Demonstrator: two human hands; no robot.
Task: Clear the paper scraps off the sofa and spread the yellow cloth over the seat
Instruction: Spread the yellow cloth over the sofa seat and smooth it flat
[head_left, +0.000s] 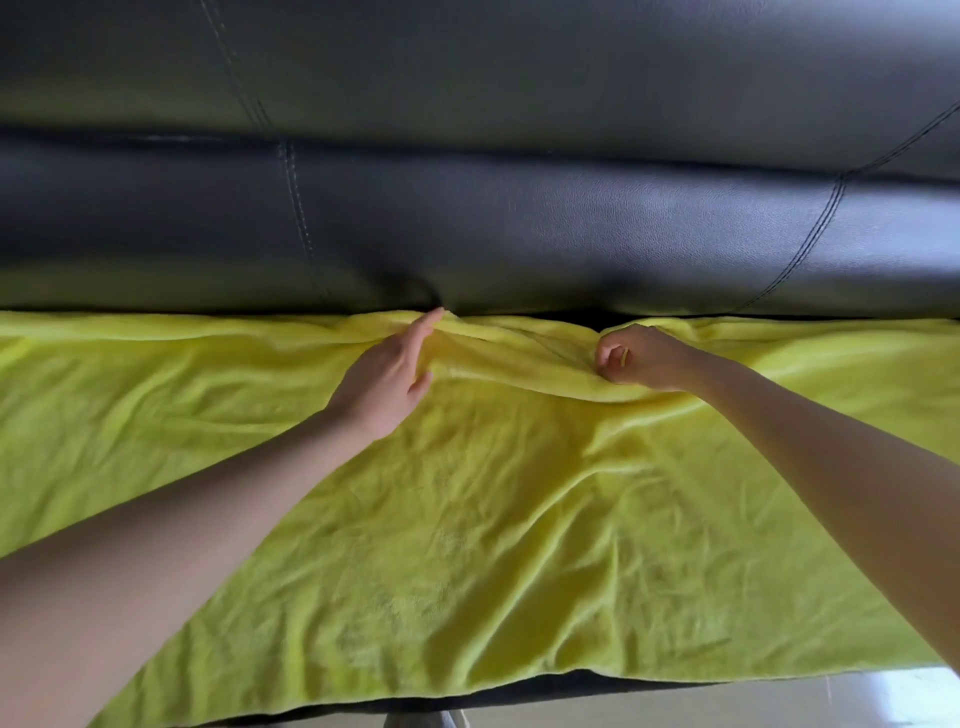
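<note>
The yellow cloth (519, 519) lies wrinkled across the whole seat of the black leather sofa (519, 234), its far edge along the foot of the backrest. My left hand (389, 374) rests on the cloth near that edge, fingers straight and pointing into the gap under the backrest. My right hand (636, 358) sits a little to the right, fingers curled around a raised fold of the cloth. A ridge of bunched cloth runs between the two hands. I see no paper scraps.
The backrest rises right behind the cloth's far edge. At the bottom, the sofa's dark front edge (519, 691) shows under the cloth, with pale glossy floor (779, 696) and a metal leg (415, 719) below.
</note>
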